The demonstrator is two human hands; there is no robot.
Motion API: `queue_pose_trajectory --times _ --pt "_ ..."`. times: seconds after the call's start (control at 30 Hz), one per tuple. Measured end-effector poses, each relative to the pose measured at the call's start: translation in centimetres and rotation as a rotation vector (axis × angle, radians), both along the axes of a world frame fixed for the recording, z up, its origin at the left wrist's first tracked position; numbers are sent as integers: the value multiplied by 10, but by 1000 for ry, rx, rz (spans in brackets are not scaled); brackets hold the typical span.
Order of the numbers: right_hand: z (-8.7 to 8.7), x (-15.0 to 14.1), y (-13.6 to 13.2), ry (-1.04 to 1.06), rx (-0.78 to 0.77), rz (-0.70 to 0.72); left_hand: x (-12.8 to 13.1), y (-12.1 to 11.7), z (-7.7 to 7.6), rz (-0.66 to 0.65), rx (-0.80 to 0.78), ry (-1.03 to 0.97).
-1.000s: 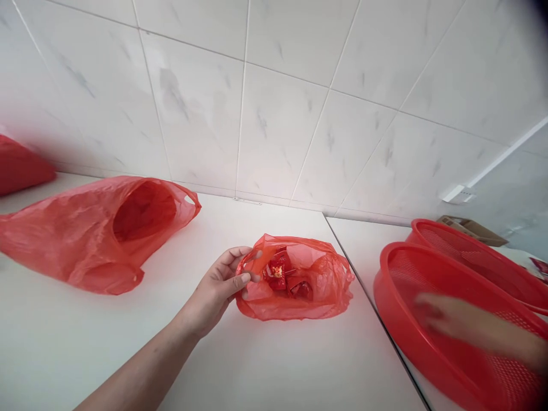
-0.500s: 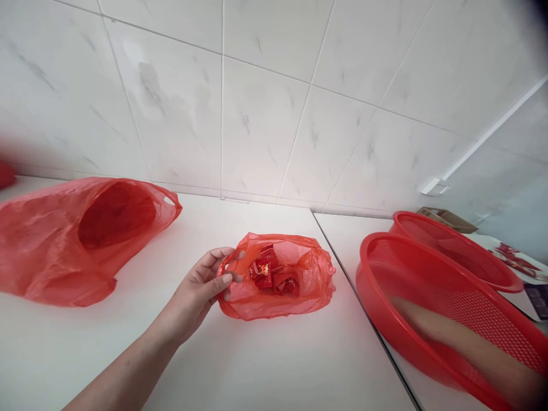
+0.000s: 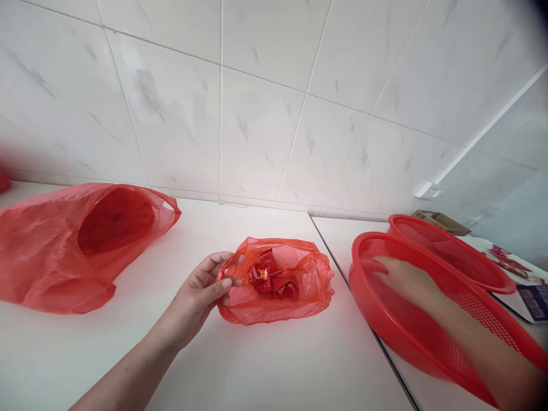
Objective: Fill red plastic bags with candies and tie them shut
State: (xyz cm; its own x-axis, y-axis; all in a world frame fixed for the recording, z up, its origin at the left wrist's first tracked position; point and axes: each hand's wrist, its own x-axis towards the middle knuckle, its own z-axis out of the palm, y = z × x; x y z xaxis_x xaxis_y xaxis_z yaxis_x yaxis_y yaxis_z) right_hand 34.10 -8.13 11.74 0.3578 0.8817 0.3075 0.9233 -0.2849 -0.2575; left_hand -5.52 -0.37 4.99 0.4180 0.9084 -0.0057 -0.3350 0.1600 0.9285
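My left hand (image 3: 204, 288) pinches the handle edge of a small red plastic bag (image 3: 314, 279), holding its mouth open on the white table. Inside the bag lie several shiny red packets (image 3: 264, 273) with some gold print. My right hand (image 3: 398, 274) is over the inside of a red plastic basket (image 3: 402, 337) with perforated walls. Motion smears its fingers, so whether they hold anything does not show. The basket's bottom is partly hidden by the right forearm.
A larger red plastic bag (image 3: 47, 251) lies open-mouthed on the left. Behind the near basket stands a second red basket (image 3: 492, 271). Beyond are a cardboard box (image 3: 445, 222), red packets (image 3: 509, 262) and a scale-like device (image 3: 533, 302). A tiled wall (image 3: 257, 125) bounds the back.
My right hand has risen from deep in the near basket towards its left rim and now shows. My left hand keeps its hold on the small bag. The view has shifted slightly.
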Motion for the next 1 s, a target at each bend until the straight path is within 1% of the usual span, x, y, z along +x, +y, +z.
queue_pose_trajectory --times 0.07,0.13,0.17,0.23,0.27,0.3,0.33,0.4,0.43,0.5,0.53,0.6,0.67,0.7,0.73,0.8,0.87,0.9,0.93,0.97,1.0 --pt "11 -24 1 -74 -40 42 1 -1 1 21 5 -24" --pt "15 -55 1 -190 -7 119 1 -1 2 35 4 -40" --pt "14 -71 1 -255 21 191 1 -1 3 37 2 -46" --pt "8 -100 1 -409 73 387 0 -2 6 37 4 -59" --pt "4 -111 2 -492 88 460 0 -2 7 35 8 -64" --pt "0 -120 4 -568 92 491 -1 -2 8 33 14 -69" --pt "-4 -125 7 -624 88 475 -1 -2 8 33 24 -75" --pt "-9 -128 12 -643 11 362 -3 -2 10 33 48 -74" --pt "-9 -125 15 -592 -61 296 -4 -1 11 40 62 -65" --pt "-4 -117 20 -401 -185 216 -8 2 15 79 100 -31" --pt "1 -113 21 -283 -214 195 -10 4 17 114 123 -14" --pt "17 -106 21 -47 -187 148 -15 9 25 196 173 16" --pt "35 -104 21 193 -94 129 -20 14 36 289 232 68" --pt "44 -105 20 327 -49 151 -21 16 42 339 268 114" --pt "52 -108 20 466 -4 201 -21 17 49 387 310 172" --pt "62 -114 23 729 83 357 -20 19 63 474 412 301" --pt "65 -121 31 920 177 495 -17 21 77 551 522 431" --pt "63 -123 37 976 244 532 -15 22 84 590 575 493" --pt "60 -126 44 1002 328 536 -14 23 90 632 625 550" --pt "55 -128 52 998 426 501 -12 24 95 676 674 600" --pt "49 -131 61 964 541 426 -11 26 99 719 720 640"
